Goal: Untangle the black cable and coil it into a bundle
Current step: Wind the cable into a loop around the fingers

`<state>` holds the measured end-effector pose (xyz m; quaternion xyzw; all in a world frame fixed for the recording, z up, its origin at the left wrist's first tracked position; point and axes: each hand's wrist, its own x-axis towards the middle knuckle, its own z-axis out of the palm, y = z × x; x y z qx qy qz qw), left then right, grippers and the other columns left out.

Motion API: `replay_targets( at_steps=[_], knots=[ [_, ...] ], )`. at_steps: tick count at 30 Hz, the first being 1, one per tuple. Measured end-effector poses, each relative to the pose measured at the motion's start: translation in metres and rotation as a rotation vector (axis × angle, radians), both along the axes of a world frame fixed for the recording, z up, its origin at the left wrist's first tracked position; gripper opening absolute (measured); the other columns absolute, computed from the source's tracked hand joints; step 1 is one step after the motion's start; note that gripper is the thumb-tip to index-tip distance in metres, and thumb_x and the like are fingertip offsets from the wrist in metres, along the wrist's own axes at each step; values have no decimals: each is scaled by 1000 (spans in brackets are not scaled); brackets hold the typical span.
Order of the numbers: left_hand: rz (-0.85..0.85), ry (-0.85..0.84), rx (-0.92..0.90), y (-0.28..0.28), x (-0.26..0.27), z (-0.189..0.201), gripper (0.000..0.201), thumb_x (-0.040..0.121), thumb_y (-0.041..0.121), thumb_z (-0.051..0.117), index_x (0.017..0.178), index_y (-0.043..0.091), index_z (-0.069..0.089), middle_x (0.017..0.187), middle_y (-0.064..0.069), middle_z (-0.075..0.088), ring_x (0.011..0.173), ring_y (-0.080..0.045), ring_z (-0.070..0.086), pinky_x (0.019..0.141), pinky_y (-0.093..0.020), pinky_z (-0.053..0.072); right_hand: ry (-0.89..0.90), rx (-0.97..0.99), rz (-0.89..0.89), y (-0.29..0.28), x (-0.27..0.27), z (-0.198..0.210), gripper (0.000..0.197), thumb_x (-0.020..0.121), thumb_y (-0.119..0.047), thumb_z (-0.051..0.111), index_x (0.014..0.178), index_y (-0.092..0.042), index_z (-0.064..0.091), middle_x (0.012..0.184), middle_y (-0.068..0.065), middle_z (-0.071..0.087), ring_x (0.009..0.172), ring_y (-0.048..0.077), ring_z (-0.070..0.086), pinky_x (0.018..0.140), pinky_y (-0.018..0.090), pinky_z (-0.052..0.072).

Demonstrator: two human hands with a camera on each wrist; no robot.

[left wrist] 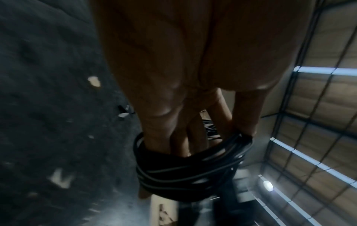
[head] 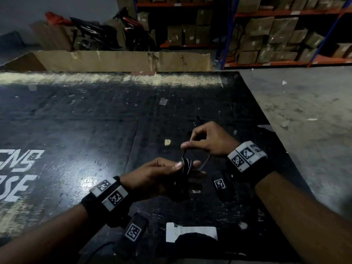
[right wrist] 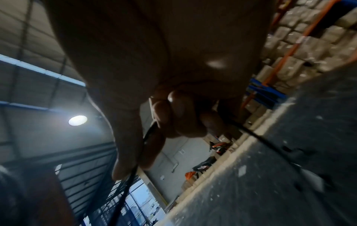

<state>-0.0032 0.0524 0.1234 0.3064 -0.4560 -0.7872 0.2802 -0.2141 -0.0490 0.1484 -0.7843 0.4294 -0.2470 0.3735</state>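
While the left hand keeps its fingers straight with the black cable wound in several turns around them and its thumb pressed on the loops, the right hand sits just above and beyond it, pinching a free run of the same cable between thumb and forefinger. From the left wrist view, the coil wraps the fingers near their tips. Both hands hover over the surface, a dark, scuffed black sheet with pale scratches, a glare patch, small scraps of tape and paper, and white stencilled lettering at its left edge. A white paper label lies on it close to the person. Along the far edge runs a worn pale strip, and behind that stands a long flattened cardboard box. Beyond it a dark motorbike is parked against the wall. To the right, grey concrete floor leads to blue-and-orange shelving stacked with brown wrapped cartons.
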Motion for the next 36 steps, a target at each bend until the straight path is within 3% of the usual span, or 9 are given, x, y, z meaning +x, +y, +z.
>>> replay_targets(
  at_steps=[4, 10, 13, 17, 23, 25, 28, 33, 36],
  knots=[
    [122, -84, 2, -7, 0, -19, 62, 104, 25, 47, 126, -33, 38, 147, -15, 60, 134, -33, 59, 108, -66, 41, 116, -11, 10, 5, 13, 30, 26, 76, -41, 82, 66, -18, 78, 63, -3, 74, 59, 2, 63, 58, 23, 47],
    [454, 6, 49, -26, 15, -27, 48, 103, 39, 48, 143, 15, 57, 148, -13, 59, 135, -39, 57, 114, -70, 32, -51, 9, -31, 41, 24, 30, 15, 92, -17, 67, 93, -11, 81, 65, -7, 72, 57, -1, 64, 59, 17, 47],
    [588, 129, 62, -35, 19, -21, 43, 98, 43, 48, 138, 31, 62, 150, -11, 58, 135, -36, 57, 107, -59, 43, -292, 78, -82, 61, 28, 11, 16, 94, -8, 64, 99, -5, 79, 57, 2, 66, 45, -1, 56, 52, 10, 42],
    [640, 397, 119, -45, 22, -9, 46, 101, 42, 43, 143, 29, 57, 150, -14, 57, 135, -45, 54, 105, -65, 44, -536, 223, -107, 78, 33, -22, 17, 95, -4, 62, 102, 3, 76, 60, 13, 63, 39, 3, 46, 42, 15, 36],
    [477, 655, 78, -44, 14, 12, 47, 107, 45, 34, 146, 27, 54, 151, -15, 56, 135, -45, 55, 104, -68, 46, -722, 586, -239, 84, 34, -50, 19, 92, -15, 63, 85, -1, 74, 56, 0, 66, 37, 6, 46, 38, 17, 32],
    [409, 720, 86, -40, 11, 13, 45, 105, 43, 41, 143, 25, 58, 142, -14, 64, 133, -40, 58, 107, -68, 44, -838, 760, -278, 81, 35, -50, 17, 93, -10, 60, 81, -1, 67, 53, -2, 65, 37, 5, 51, 36, 16, 36],
    [333, 810, 170, -35, 5, 12, 42, 103, 40, 46, 139, 22, 61, 100, -7, 79, 107, -23, 75, 114, -69, 34, -950, 865, -255, 80, 36, -48, 12, 87, -18, 65, 88, -5, 64, 60, 0, 61, 44, 8, 53, 42, 19, 43],
    [312, 861, 218, -27, -1, 5, 41, 101, 36, 51, 136, 18, 64, 70, 0, 62, 70, -13, 68, 117, -68, 30, -1017, 851, -339, 78, 43, -37, 33, 96, 8, 44, 83, -11, 68, 72, 4, 69, 53, 10, 62, 46, 18, 48],
    [396, 755, 207, -28, 1, 4, 42, 100, 39, 49, 132, 19, 68, 66, 2, 56, 63, -10, 62, 118, -43, 27, -986, 797, -392, 80, 46, -38, 47, 91, 15, 39, 70, -14, 71, 74, 7, 71, 57, 13, 66, 50, 21, 51]
  ],
)
